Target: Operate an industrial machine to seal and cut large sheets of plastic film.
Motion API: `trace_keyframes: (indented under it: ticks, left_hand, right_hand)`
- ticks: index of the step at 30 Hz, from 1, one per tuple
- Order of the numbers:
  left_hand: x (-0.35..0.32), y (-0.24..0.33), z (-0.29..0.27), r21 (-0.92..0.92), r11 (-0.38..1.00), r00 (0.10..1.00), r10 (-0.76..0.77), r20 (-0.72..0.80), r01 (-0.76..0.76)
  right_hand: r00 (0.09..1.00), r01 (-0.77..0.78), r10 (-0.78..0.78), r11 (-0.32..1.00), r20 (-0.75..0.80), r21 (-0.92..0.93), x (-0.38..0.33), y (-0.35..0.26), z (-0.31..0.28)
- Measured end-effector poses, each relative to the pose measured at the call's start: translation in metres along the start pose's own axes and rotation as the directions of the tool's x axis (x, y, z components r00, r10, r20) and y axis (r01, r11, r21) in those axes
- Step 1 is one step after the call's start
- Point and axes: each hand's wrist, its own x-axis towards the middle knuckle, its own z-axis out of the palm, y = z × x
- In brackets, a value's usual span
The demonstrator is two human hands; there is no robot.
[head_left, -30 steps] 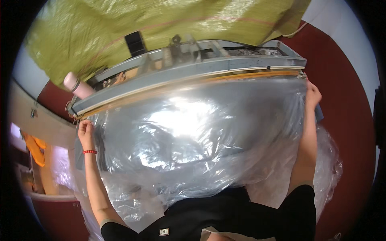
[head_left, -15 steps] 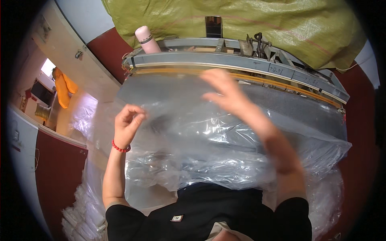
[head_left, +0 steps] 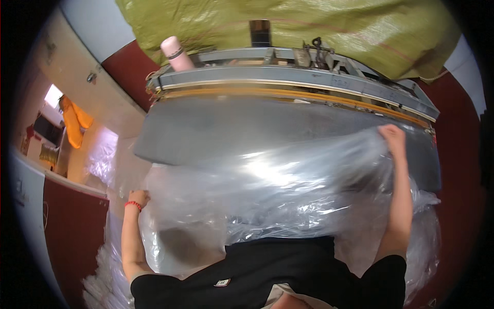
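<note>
A transparent plastic sheet [head_left: 267, 170] stretches in front of me, slack and creased, with bright glare across it. My right hand [head_left: 393, 136] is closed on its upper right part, over the right end of a dark grey work surface [head_left: 206, 126]. My left hand [head_left: 139, 197] pinches the left edge of the sheet, lower down and off the surface's left end. A red bead bracelet [head_left: 133, 205] circles the left wrist. Crumpled film hangs between my arms against my black shirt and hides the near edge of the surface.
Behind the surface runs a long metal frame [head_left: 216, 76] with an orange strip [head_left: 231, 92]. A pink bottle [head_left: 177, 54] stands at its left end, a dark clamp [head_left: 318, 54] farther right. More film [head_left: 105, 273] lies heaped at lower left, beside a door [head_left: 87, 56].
My hands have spread apart: the right swung right, the left dropped down and left. The sheet is now drawn between them, baring more grey surface at the far left.
</note>
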Motion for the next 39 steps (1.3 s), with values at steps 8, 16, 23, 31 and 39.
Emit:
trace_keyframes:
  ticks: [8,16,23,31,39]
  left_hand:
    - [0.084,-0.041,-0.049,-0.361,0.922,0.834,-0.086,-0.545,-0.141]
    - [0.163,0.049,-0.189,-0.91,0.199,0.746,-0.523,-0.412,-0.363]
    - [0.197,0.083,-0.136,-0.607,0.793,0.784,-0.34,-0.519,-0.058]
    - [0.164,0.166,-0.205,-0.361,0.832,0.516,-0.107,-0.85,-0.422]
    - [-0.096,0.577,-0.295,-0.599,-0.154,0.218,0.837,-0.501,-0.786]
  right_hand:
    - [0.7,-0.322,0.079,0.922,-0.71,-0.215,-0.075,0.192,-0.279]
    - [0.507,-0.656,0.271,0.737,-0.818,-0.163,-0.055,0.163,-0.249]
    - [0.442,-0.817,0.281,0.519,-0.852,-0.252,-0.043,0.139,-0.219]
    - [0.577,-0.757,0.142,0.463,-0.804,-0.461,-0.031,0.143,-0.207]
    - [0.594,-0.727,0.105,0.493,-0.798,-0.477,-0.037,0.155,-0.214]
